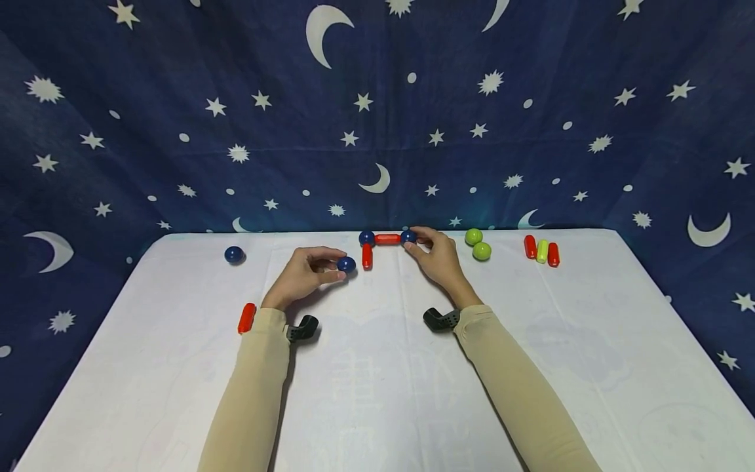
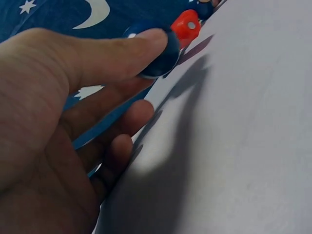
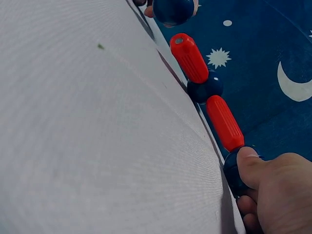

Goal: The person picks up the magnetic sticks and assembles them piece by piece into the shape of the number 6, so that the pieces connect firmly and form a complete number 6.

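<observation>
Between thumb and fingertips, my left hand (image 1: 299, 278) pinches a dark blue ball (image 1: 346, 265). Just right of that ball is an L-shaped piece: a blue corner ball (image 1: 367, 238), a red rod (image 1: 387, 240) running right from it, and another red rod (image 1: 367, 257) pointing towards me. My right hand (image 1: 441, 263) pinches the blue end ball (image 1: 408, 236) of this piece, its thumb lying over the ball in the right wrist view. A small grey metal spot shows on the free tip of the near red rod (image 2: 187, 30) in the left wrist view.
Another blue ball (image 1: 234, 255) lies far left, with a red rod (image 1: 246, 318) beside my left sleeve. Two green balls (image 1: 482, 251) sit right of my right hand. Further right lie two red rods (image 1: 553, 254) and a yellow-green rod (image 1: 542, 250). A starry curtain (image 1: 377, 118) borders the table's back.
</observation>
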Action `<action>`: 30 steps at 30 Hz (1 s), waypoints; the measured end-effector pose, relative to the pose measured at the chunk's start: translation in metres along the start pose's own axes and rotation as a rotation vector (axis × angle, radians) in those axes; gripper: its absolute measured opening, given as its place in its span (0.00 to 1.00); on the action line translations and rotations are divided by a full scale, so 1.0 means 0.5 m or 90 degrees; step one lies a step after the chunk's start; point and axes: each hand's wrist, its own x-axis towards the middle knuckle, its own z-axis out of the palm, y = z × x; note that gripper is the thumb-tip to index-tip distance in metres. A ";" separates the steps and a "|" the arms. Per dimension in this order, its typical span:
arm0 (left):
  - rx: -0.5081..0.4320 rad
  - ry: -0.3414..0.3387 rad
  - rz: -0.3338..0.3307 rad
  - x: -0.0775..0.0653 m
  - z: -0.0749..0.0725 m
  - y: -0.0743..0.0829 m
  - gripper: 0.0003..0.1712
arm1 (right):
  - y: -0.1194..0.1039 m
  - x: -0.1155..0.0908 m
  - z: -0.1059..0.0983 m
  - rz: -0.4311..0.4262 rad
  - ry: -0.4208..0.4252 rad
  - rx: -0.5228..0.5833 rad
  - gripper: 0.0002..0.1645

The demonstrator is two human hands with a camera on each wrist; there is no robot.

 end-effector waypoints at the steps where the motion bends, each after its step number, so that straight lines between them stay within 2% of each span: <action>1: -0.002 -0.009 0.001 0.000 0.002 0.000 0.24 | 0.000 0.000 0.000 -0.001 -0.001 0.000 0.25; 6: -0.013 -0.049 0.008 0.001 0.015 -0.001 0.25 | 0.002 0.000 0.002 0.002 -0.003 0.001 0.25; 11: -0.006 -0.069 0.028 0.003 0.028 0.000 0.23 | 0.004 0.000 0.003 0.002 -0.004 0.001 0.25; 23: 0.019 -0.053 0.041 0.012 0.054 0.002 0.24 | 0.004 0.000 0.002 0.002 -0.004 0.002 0.26; 30: 0.007 -0.041 0.055 0.013 0.060 0.002 0.24 | 0.007 0.001 0.002 -0.005 0.000 -0.001 0.25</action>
